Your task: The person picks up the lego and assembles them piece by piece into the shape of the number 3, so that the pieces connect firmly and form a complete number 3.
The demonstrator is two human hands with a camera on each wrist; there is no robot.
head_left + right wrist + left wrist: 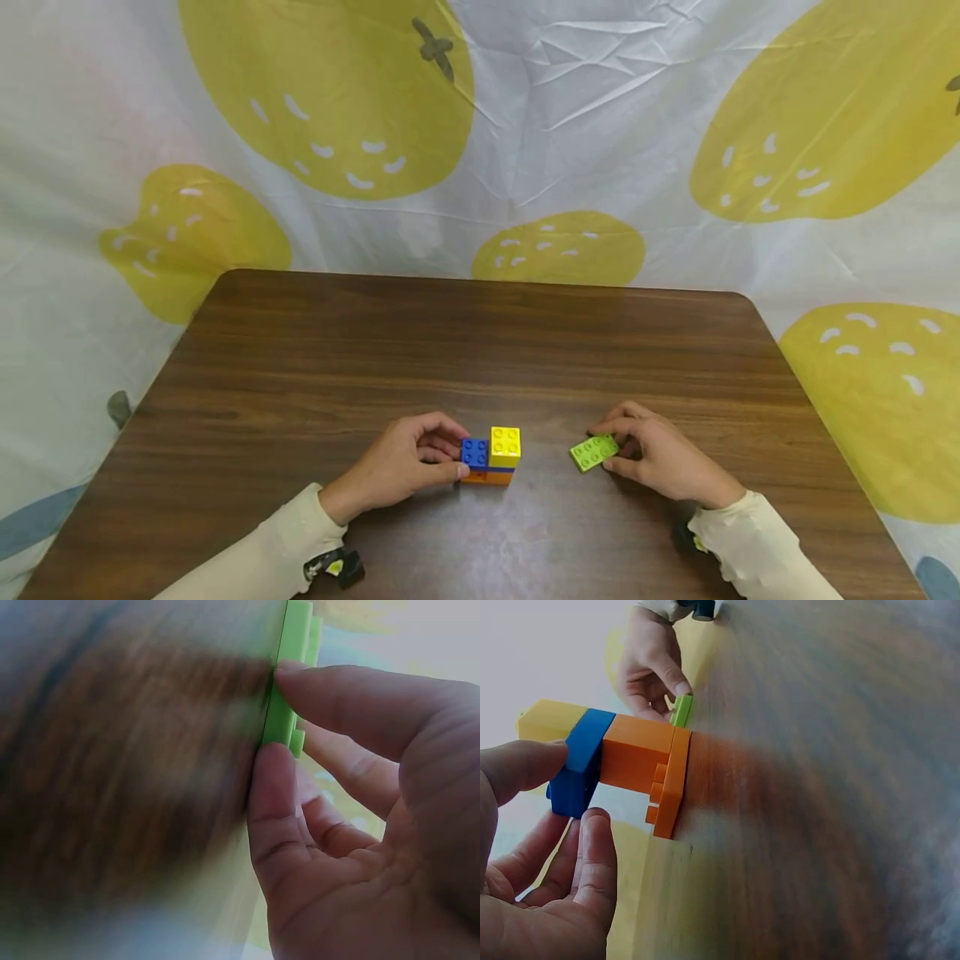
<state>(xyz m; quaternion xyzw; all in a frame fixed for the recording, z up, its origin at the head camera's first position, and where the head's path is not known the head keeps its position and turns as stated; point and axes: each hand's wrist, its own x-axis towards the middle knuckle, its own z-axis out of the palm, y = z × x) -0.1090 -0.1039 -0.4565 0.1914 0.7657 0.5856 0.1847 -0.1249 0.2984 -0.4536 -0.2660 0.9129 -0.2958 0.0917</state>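
My left hand [405, 462] pinches the blue brick [583, 754] between thumb and fingers, at the near and far sides of its left end. That blue brick is part of a small stack. Beneath it are an orange brick [634, 750] and, lowest, a flat orange plate [676, 784] against the table. A yellow brick [505, 447] tops the stack at its right end. To the right, my right hand [656, 454] holds a thin light-green brick [594, 452] by its right end, studs up. In the right wrist view, thumb and fingertip grip the green brick's edge close to the tabletop.
The brown wooden table [480, 350] extends behind and to both sides of the hands. Behind it hangs a white cloth [517, 125] with large yellow fruit prints. Bare tabletop lies between the stack and the green brick.
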